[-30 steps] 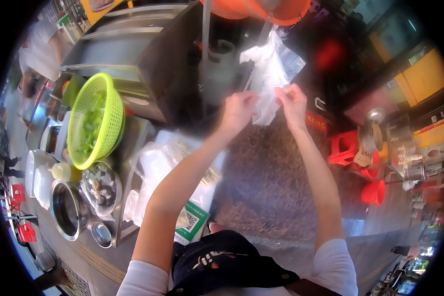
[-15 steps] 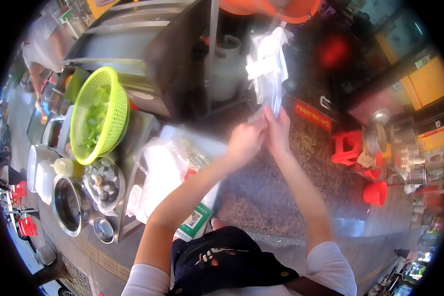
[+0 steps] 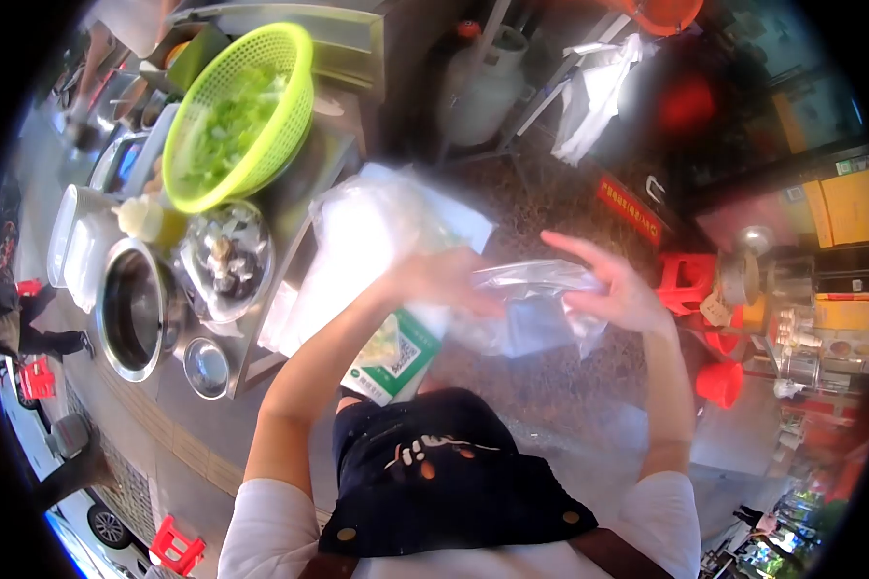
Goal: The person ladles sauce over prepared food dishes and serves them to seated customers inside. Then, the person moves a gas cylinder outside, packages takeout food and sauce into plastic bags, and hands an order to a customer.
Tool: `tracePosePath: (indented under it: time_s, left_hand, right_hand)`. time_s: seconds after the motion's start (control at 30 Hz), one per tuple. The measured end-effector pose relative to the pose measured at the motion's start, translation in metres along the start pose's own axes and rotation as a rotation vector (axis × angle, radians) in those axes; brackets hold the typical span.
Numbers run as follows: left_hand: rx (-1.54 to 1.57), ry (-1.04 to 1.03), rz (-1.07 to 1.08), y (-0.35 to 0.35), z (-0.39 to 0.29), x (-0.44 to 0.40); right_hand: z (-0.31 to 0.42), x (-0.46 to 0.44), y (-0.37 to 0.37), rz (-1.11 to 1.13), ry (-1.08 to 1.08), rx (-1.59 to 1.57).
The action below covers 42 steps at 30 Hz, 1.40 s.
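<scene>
A clear plastic bag [image 3: 541, 314] is stretched between my two hands, low in front of my body. My left hand [image 3: 444, 280], smeared by motion, grips the bag's left side. On the other side my right hand [image 3: 623, 289] has hold of the bag's edge, its index finger stretched out and its thumb apart from it. Beyond them a bundle of white plastic bags [image 3: 599, 101] hangs from a frame. A pile of white bags [image 3: 357, 241] lies on the counter by my left forearm, above a green card with a QR code [image 3: 396, 357].
On the steel counter to the left stand a lime-green basket of leafy greens [image 3: 294, 116], a steel bowl [image 3: 111, 328], a plastic-covered bowl [image 3: 261, 261] and a small metal bowl [image 3: 206, 367]. A gas cylinder [image 3: 483, 87] is behind. Red stools [image 3: 686, 280] stand at the right.
My hands have come down and back from the hanging white bags, bringing a clear plastic bag. They have moved apart with it between them. The view has shifted.
</scene>
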State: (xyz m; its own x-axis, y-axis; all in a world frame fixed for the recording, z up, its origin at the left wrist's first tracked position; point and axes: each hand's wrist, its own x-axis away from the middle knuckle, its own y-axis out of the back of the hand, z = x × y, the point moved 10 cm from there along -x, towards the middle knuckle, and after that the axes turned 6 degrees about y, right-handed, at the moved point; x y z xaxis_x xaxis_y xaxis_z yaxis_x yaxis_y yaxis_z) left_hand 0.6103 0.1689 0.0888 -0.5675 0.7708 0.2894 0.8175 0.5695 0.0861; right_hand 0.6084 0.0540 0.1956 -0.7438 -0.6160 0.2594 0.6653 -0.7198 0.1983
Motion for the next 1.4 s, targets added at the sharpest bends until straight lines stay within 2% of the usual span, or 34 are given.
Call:
tracePosePath:
  time_s: [0.07, 0.1, 0.17, 0.2, 0.23, 0.33, 0.37, 0.47, 0.5, 0.6, 0.63, 0.77, 0.87, 0.93, 0.97, 1.03, 1.1, 1.17, 1.23, 1.27, 1.33, 1.37, 1.4]
  left_hand:
    - [0.156, 0.194, -0.029, 0.0, 0.029, 0.029]
    - [0.289, 0.069, -0.153, 0.009, 0.036, 0.043]
    - [0.687, -0.04, -0.165, 0.009, 0.059, 0.067]
    - [0.886, -0.097, -0.169, 0.013, 0.064, 0.083]
    - [0.879, -0.192, -0.132, 0.016, 0.061, 0.099]
    - [1.195, -0.47, -0.152, 0.026, 0.051, 0.151]
    - [1.161, -0.481, -0.165, 0.024, 0.051, 0.161]
    - [1.483, -0.416, -0.05, -0.006, 0.072, 0.174]
    - [1.504, -0.464, -0.074, -0.011, 0.078, 0.181]
    - [1.106, -0.321, -0.268, -0.018, 0.106, 0.206]
    - [1.064, -0.294, -0.424, -0.011, 0.097, 0.225]
    - [0.961, -0.183, -0.622, 0.001, 0.126, 0.257]
    - [0.969, -0.138, -0.635, 0.003, 0.146, 0.264]
    - [1.111, -0.166, -0.623, 0.002, 0.13, 0.27]
    - [1.181, -0.18, -0.612, 0.002, 0.124, 0.272]
    - [0.956, -0.138, -0.626, 0.008, 0.124, 0.277]
    - [0.847, -0.096, -0.64, 0.011, 0.124, 0.276]
    - [0.853, -0.054, -0.657, 0.007, 0.124, 0.27]
    - [0.93, -0.135, -0.622, 0.002, 0.118, 0.263]
    - [0.969, -0.18, -0.61, 0.0, 0.114, 0.26]
    - [0.958, -0.108, -0.656, -0.003, 0.123, 0.258]
    - [0.948, -0.071, -0.687, -0.003, 0.129, 0.259]
    - [0.856, -0.034, -0.689, -0.002, 0.136, 0.262]
  right_hand:
    - [0.007, 0.001, -0.01, -0.072, 0.039, 0.054]
    - [0.004, 0.001, -0.016, -0.109, 0.039, 0.035]
    - [0.001, -0.003, -0.031, -0.236, 0.078, -0.012]
    - [0.001, -0.006, -0.043, -0.23, 0.037, -0.052]
    - [0.002, -0.011, -0.055, -0.223, -0.006, -0.092]
    - [0.008, -0.027, -0.093, -0.228, -0.02, -0.09]
    - [0.011, -0.034, -0.107, -0.229, -0.001, -0.084]
    - [0.012, -0.056, -0.144, -0.251, 0.013, -0.082]
    - [0.011, -0.063, -0.154, -0.263, 0.01, -0.086]
    - [0.018, -0.079, -0.177, -0.323, 0.071, -0.052]
    - [0.021, -0.081, -0.185, -0.317, 0.058, -0.05]
    - [0.024, -0.085, -0.209, -0.284, 0.075, 0.048]
    - [0.033, -0.083, -0.222, -0.301, 0.101, 0.176]
    - [0.037, -0.08, -0.223, -0.346, 0.083, 0.254]
    - [0.063, -0.077, -0.225, -0.413, 0.303, 0.571]
    - [0.105, -0.063, -0.255, -0.525, 0.737, 1.213]
    - [0.112, -0.044, -0.281, -0.503, 0.735, 1.162]
    - [0.098, -0.043, -0.295, -0.439, 0.581, 0.924]
    - [0.049, -0.052, -0.297, -0.344, 0.276, 0.501]
    - [0.034, -0.05, -0.293, -0.398, 0.226, 0.365]
    - [0.001, -0.046, -0.289, -0.49, 0.128, 0.086]
    - [-0.003, -0.041, -0.284, -0.573, 0.128, 0.071]
    - [-0.005, -0.039, -0.28, -0.649, 0.17, -0.111]
